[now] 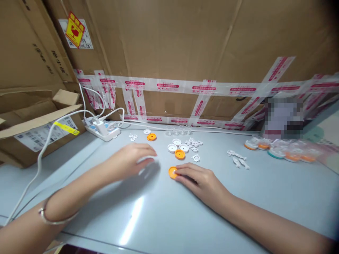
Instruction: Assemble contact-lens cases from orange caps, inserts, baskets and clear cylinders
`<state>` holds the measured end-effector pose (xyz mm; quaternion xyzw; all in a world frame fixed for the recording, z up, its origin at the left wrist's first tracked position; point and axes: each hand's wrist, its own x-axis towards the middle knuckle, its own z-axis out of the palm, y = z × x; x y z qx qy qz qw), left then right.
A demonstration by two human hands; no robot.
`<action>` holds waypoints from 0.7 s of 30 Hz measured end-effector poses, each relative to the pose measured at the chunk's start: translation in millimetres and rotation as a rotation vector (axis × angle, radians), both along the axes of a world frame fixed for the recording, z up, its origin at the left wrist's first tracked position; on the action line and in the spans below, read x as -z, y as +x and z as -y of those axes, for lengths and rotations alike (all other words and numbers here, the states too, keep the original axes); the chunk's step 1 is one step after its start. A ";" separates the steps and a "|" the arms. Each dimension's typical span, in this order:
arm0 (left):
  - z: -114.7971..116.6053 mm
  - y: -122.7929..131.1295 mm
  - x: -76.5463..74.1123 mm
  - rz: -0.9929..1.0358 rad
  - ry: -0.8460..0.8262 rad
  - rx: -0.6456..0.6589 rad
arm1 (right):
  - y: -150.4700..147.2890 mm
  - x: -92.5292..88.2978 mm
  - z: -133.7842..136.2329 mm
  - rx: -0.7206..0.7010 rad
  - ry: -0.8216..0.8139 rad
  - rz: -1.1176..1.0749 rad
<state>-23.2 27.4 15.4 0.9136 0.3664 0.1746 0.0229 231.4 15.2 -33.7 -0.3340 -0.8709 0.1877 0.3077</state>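
Pale grey bench (238,204): small round orange plastic cap (172,172) sits pinched at the right hand's (205,183) fingertips; left hand's (129,159) fingers blurred, grip cannot be told.

cap (172,172) on table (185,218) | caps (179,148) behind it | power strip (104,129) behind-left | box (34,130) far left

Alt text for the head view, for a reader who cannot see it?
A person's right hand touches an orange cap on a grey table; the left hand lies palm-down beside it, blurred. More orange and white caps lie beyond, before taped cardboard boxes.
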 end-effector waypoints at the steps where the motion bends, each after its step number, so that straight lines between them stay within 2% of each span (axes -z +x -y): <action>1: -5.9 -15.4 -7.8 -0.055 -0.084 -0.098 | 0.3 -0.2 0.6 -0.001 -0.015 0.000; 4: -22.1 -62.2 -21.3 -0.202 -0.319 -0.302 | 1.1 -0.4 2.3 -0.012 -0.049 -0.011; 7: -31.1 -89.1 -20.6 -0.250 -0.495 -0.373 | 1.6 -0.4 2.8 -0.010 -0.048 -0.027; 10: -32.8 -89.5 -15.6 -0.225 -0.575 -0.360 | 1.4 -1.2 2.4 -0.003 -0.044 -0.027; 15: -31.2 -74.9 -11.4 -0.198 -0.550 -0.324 | -0.1 -3.6 0.9 0.008 -0.043 -0.019; 21: -32.1 -70.6 -7.4 -0.190 -0.545 -0.290 | -1.1 -3.8 0.6 0.009 -0.040 -0.008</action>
